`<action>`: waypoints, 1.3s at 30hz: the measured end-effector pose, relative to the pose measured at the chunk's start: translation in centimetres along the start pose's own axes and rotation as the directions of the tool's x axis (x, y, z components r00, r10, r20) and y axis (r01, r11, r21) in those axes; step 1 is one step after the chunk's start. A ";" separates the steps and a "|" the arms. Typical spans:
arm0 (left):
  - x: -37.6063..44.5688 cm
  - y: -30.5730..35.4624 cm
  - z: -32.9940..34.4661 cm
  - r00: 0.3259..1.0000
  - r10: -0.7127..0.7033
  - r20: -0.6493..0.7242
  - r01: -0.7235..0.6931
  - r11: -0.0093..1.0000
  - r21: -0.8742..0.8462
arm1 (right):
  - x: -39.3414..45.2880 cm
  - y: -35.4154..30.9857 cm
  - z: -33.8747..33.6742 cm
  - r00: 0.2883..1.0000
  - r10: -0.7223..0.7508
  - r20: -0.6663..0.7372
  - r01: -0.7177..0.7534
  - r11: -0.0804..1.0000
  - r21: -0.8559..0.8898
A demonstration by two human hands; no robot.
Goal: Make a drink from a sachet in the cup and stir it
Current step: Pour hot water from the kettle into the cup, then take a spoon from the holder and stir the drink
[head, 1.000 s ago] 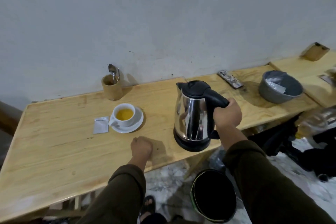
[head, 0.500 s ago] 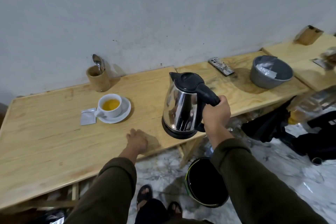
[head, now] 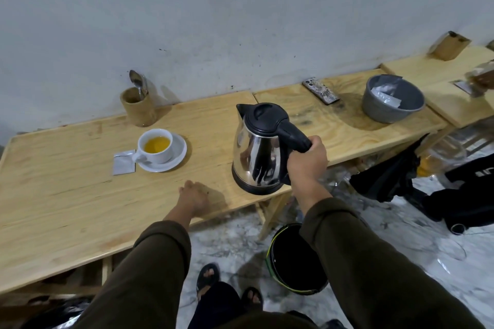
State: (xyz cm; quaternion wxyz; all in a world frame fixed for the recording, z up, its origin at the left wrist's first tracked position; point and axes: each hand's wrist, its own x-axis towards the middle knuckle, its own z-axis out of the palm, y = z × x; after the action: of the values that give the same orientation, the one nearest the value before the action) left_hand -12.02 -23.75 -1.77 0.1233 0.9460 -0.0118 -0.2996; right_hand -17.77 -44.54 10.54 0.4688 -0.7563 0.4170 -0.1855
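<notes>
A white cup [head: 155,146] holding yellow liquid stands on a white saucer [head: 177,155] on the wooden table [head: 66,195]. A silver sachet [head: 123,162] lies flat just left of the saucer. A steel kettle [head: 258,152] with a black lid stands on its base near the table's front edge. My right hand [head: 307,161] is closed around the kettle's black handle. My left hand [head: 194,196] rests on the table in front of the cup, fingers curled, holding nothing. A spoon [head: 137,84] stands in a wooden holder [head: 138,107] behind the cup.
A phone [head: 320,91] and a grey bowl [head: 391,100] with sachets sit on the table to the right. A black bucket [head: 295,259] stands on the marble floor below the kettle. Dark bags [head: 441,189] lie on the floor at right. The wall runs close behind.
The view has shifted a little. My right hand keeps its hold on the kettle handle and my left hand stays resting on the table edge.
</notes>
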 end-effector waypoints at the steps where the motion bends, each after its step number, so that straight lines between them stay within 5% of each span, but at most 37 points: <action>1: -0.2 0.1 -0.2 1.000 0.014 0.019 -0.015 0.999 0.035 | 0.0 -0.1 -0.1 1.000 -0.005 0.001 0.005 1.000 -0.009; 7: 0.2 -0.7 -0.3 0.992 -0.129 -0.014 0.117 0.938 -0.325 | -1.3 -1.0 -0.6 0.997 -0.081 0.002 0.080 0.992 -0.101; 14: -1.1 -3.0 -2.6 0.999 -0.046 0.016 0.048 0.918 -0.394 | -3.8 -6.1 1.2 0.911 -0.409 -0.048 0.399 0.906 -0.145; 18: -1.7 -6.6 -4.2 0.996 -0.086 0.026 0.088 0.889 -0.449 | -6.1 -9.0 4.8 0.860 -0.508 0.050 0.510 0.859 -0.048; 27: -0.9 -14.0 -7.5 0.977 -0.210 -0.032 0.128 0.705 -0.698 | -9.1 -12.2 16.3 0.756 -0.359 0.548 0.464 0.883 -0.062; 39: 2.6 -12.7 -11.8 0.964 -0.231 -0.133 0.078 0.723 -0.687 | -2.9 -15.7 30.0 0.699 -0.155 0.698 0.462 0.842 -0.277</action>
State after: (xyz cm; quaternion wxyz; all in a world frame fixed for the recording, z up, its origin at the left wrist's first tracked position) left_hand -3.84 -9.03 3.07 0.4332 0.8600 0.1901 -0.1913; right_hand 7.86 -22.23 9.64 0.3648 -0.9168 0.1211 0.1082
